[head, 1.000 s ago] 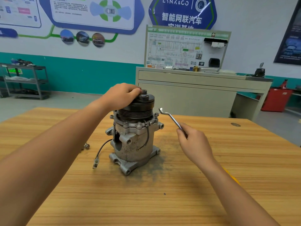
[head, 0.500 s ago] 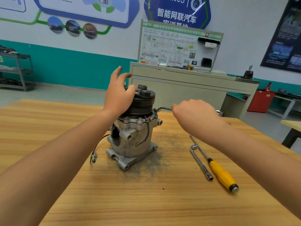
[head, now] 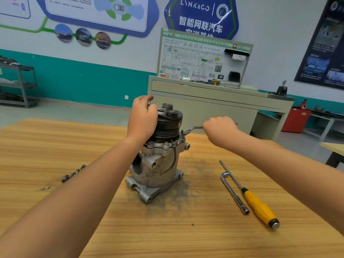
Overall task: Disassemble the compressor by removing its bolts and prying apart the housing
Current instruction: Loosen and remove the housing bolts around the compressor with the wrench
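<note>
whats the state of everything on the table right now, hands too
compressor, upright on the table, housing not yet split
left hand, grips the compressor's top
right hand, grips the wrench
wrench, ring end on a bolt at the top flange
screwdriver, lying flat, untouched
socket wrench, lying flat beside the screwdriver
small metal parts, lying loose left of the compressor, too blurred to name

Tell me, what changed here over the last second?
The right hand swung its wrench in onto a bolt on the compressor. The left hand slid from atop the pulley to gripping its side. The compressor stayed upright on the table.
</note>
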Demonstrator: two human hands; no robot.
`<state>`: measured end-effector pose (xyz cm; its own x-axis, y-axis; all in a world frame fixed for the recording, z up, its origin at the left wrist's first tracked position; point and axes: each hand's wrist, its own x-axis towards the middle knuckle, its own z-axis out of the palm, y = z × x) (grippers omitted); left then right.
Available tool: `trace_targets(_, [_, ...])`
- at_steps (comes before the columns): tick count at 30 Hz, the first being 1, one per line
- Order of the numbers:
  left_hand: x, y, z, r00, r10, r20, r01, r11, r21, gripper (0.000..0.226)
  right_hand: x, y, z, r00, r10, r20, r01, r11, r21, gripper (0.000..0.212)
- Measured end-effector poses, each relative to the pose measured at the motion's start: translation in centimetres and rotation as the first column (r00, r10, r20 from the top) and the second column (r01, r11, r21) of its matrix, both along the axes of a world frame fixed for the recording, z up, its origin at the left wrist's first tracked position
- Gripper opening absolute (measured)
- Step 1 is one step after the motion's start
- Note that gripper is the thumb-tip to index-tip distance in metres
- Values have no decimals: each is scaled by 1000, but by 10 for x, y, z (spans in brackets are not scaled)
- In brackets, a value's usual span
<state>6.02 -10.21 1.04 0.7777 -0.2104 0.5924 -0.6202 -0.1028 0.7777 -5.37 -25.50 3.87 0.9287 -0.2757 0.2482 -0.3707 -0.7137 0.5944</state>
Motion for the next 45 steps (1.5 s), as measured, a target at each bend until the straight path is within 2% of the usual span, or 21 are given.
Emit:
trace_targets(4, [-3, -1, -2, 1000, 9, 12, -8, 996, -88, 39, 35, -23, -18, 949, 246, 199, -247, 969, -21, 32])
trace_targets(7, [-5, -1, -3, 1000, 16, 4, -16, 996, -89, 39, 46, -25, -23, 915, 312, 255, -328, 945, 20, 34])
trace_targets(10, [-6, 0, -3, 1000, 10, -14, -11, 996, -91, 37, 36, -23, -21, 833, 222, 506, -354, 918, 180, 30])
trace_targets(12, [-7, 0, -4, 1000, 19, -22, -21, 995, -103, 36, 18, -18, -16, 737, 84, 671, -423, 831, 361, 27])
trace_targets(13, [-8, 0, -3, 999, 26, -24, -29, 994, -107, 35, 8, -16, -15, 721, 36, 692, -445, 789, 423, 26])
trace_targets(15, [-10, -1, -3, 999, 46, -22, -48, 993, -108, 33, -13, -9, -13, 784, -2, 620, -382, 787, 485, 24])
trace_targets(18, [-11, -2, -4, 997, 70, -28, -73, 991, -112, 31, -40, 5, -13, 931, -37, 362, -154, 863, 482, 21])
trace_targets(20, [-11, -2, -4, 997, 75, -33, -78, 991, -109, 30, -50, 17, -13, 981, -52, 189, -40, 892, 451, 23])
trace_targets(22, [-11, -2, -4, 996, 75, -37, -79, 992, -97, 30, -51, 29, -11, 997, -48, 64, 12, 883, 468, 27])
trace_targets(25, [-12, -1, -4, 996, 73, -44, -77, 993, -92, 29, -49, 45, -5, 999, -32, -12, 34, 883, 468, 27])
trace_targets(29, [-13, -1, -4, 997, 69, -47, -73, 993, -92, 27, -48, 62, 4, 990, -55, -130, 82, 973, 216, 23])
trace_targets(33, [-13, 1, -2, 996, 64, -59, -69, 994, -80, 22, -43, 69, 20, 955, -74, -287, 89, 995, 39, 13])
trace_targets(36, [-14, 2, -1, 997, 49, -65, -54, 996, -68, 20, -37, 58, 32, 935, -66, -349, 68, 998, -6, 21])
trace_targets(39, [-15, 2, -1, 997, 44, -62, -48, 997, -67, 25, -34, 41, 37, 938, -21, -347, 6, 999, -46, 32])
trace_targets(43, [-15, 0, -2, 997, 51, -58, -57, 993, -106, 24, -25, 16, 28, 952, -10, -305, -42, 986, -164, 26])
trace_targets(45, [-14, -1, -3, 997, 52, -58, -58, 991, -121, 23, -11, 5, 21, 964, -10, -267, -33, 987, -156, 24])
